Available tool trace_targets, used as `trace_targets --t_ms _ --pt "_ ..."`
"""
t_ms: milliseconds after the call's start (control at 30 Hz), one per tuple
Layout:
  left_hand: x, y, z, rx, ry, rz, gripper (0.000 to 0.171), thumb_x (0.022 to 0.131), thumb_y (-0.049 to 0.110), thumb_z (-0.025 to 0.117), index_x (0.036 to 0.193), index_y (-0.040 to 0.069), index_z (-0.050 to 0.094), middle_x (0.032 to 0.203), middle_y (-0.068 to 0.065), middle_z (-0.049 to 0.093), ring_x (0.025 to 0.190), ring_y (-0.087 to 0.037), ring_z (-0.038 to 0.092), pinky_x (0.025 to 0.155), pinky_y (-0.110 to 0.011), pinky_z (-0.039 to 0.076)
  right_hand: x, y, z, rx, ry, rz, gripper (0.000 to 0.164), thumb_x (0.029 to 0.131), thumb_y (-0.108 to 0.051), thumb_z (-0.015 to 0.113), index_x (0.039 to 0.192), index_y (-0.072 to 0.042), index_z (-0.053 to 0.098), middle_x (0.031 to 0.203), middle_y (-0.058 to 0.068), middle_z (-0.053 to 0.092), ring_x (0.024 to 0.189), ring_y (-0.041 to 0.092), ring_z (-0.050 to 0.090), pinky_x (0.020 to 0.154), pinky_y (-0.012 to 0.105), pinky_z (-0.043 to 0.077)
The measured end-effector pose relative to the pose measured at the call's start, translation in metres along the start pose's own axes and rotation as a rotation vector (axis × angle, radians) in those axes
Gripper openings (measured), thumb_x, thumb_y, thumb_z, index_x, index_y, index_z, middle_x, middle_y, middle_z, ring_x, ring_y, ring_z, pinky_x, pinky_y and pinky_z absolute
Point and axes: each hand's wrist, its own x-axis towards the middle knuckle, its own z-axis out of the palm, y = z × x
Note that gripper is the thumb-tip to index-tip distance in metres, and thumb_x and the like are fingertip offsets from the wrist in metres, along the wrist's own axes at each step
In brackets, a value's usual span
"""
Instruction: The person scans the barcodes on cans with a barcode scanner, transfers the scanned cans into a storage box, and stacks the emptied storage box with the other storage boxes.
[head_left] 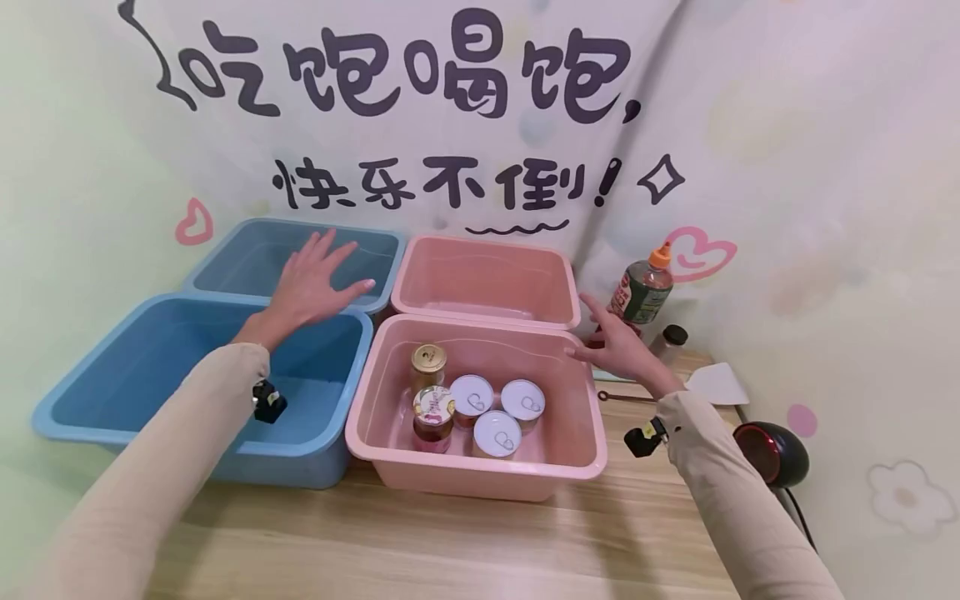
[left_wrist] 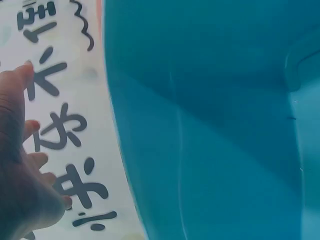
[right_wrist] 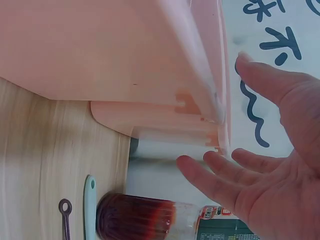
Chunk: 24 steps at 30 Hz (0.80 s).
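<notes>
My left hand (head_left: 311,283) hovers above the blue basins, fingers spread and nothing in it. Below it are the back blue basin (head_left: 251,229) and the front blue basin (head_left: 161,437). At the right rim of the front pink basin (head_left: 480,468), my right hand (head_left: 618,346) has its fingers apart and holds nothing; the right wrist view shows it beside the rim. Inside that basin stand several pull-tab cans (head_left: 497,435), a gold-lidded jar (head_left: 428,362) and a jar with a patterned lid (head_left: 433,417). The back pink basin (head_left: 487,279) stands behind it.
To the right stand an orange-capped sauce bottle (head_left: 643,287) and a black-lidded bottle (head_left: 670,340). A white spatula (head_left: 716,383) and a dark ring-ended handle (head_left: 626,397) lie nearby. A black rounded device (head_left: 783,454) sits at the wall. The wooden table (head_left: 420,542) extends in front.
</notes>
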Motion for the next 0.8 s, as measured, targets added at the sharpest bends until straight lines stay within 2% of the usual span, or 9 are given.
trace_targets --t_ms 200,367,533,633,700,800 --pt "-0.01 0.014 0.003 0.02 -0.117 0.013 0.077 0.096 0.052 0.055 0.155 0.009 0.034 0.166 -0.025 0.014 0.153 -0.047 0.007 0.117 -0.073 0.008 -0.002 0.005 0.002 -0.009 0.0 -0.033 0.093 0.088 -0.025 0.077 0.16 -0.018 0.019 0.149 0.029 0.04 0.122 0.047 0.06 0.095 0.058 0.053" --pt "-0.02 0.02 0.009 0.055 -0.221 0.051 0.074 0.098 0.05 0.052 0.156 0.007 0.032 0.165 -0.027 0.014 0.153 -0.049 0.006 0.117 -0.073 0.007 -0.002 0.001 0.0 -0.011 -0.008 -0.035 0.094 0.088 -0.026 0.078 0.161 -0.019 0.018 0.152 0.028 0.038 0.123 0.047 0.059 0.097 0.059 0.052" --pt "-0.028 0.017 0.007 0.09 -0.283 0.064 0.076 0.098 0.051 0.051 0.156 0.007 0.031 0.164 -0.028 0.014 0.152 -0.05 0.006 0.116 -0.074 0.006 -0.002 -0.009 -0.001 -0.009 -0.018 -0.051 0.096 0.087 -0.027 0.078 0.161 -0.019 0.017 0.154 0.027 0.036 0.125 0.047 0.058 0.102 0.059 0.048" --pt "-0.03 0.012 0.005 0.107 -0.296 0.059 0.078 0.098 0.054 0.051 0.157 0.007 0.03 0.164 -0.03 0.014 0.151 -0.052 0.007 0.116 -0.075 0.005 -0.001 -0.013 -0.001 -0.019 -0.014 -0.077 0.096 0.087 -0.028 0.078 0.161 -0.017 0.018 0.144 0.026 0.049 0.113 0.041 0.064 0.098 0.056 0.052" --pt "-0.031 0.008 0.004 0.114 -0.305 0.056 0.078 0.098 0.054 0.05 0.157 0.007 0.03 0.163 -0.03 0.014 0.151 -0.053 0.007 0.115 -0.076 0.005 -0.001 -0.016 -0.002 -0.038 -0.01 -0.088 0.095 0.087 -0.029 0.078 0.161 -0.017 0.018 0.139 0.025 0.051 0.108 0.038 0.064 0.096 0.054 0.052" --pt "-0.031 0.003 0.006 0.134 -0.339 0.051 0.077 0.099 0.055 0.049 0.157 0.008 0.03 0.163 -0.032 0.014 0.15 -0.055 0.007 0.114 -0.077 0.005 0.0 -0.021 -0.002 -0.074 -0.007 -0.097 0.095 0.087 -0.03 0.078 0.16 -0.017 0.02 0.143 0.025 0.049 0.121 0.039 0.056 0.103 0.057 0.047"
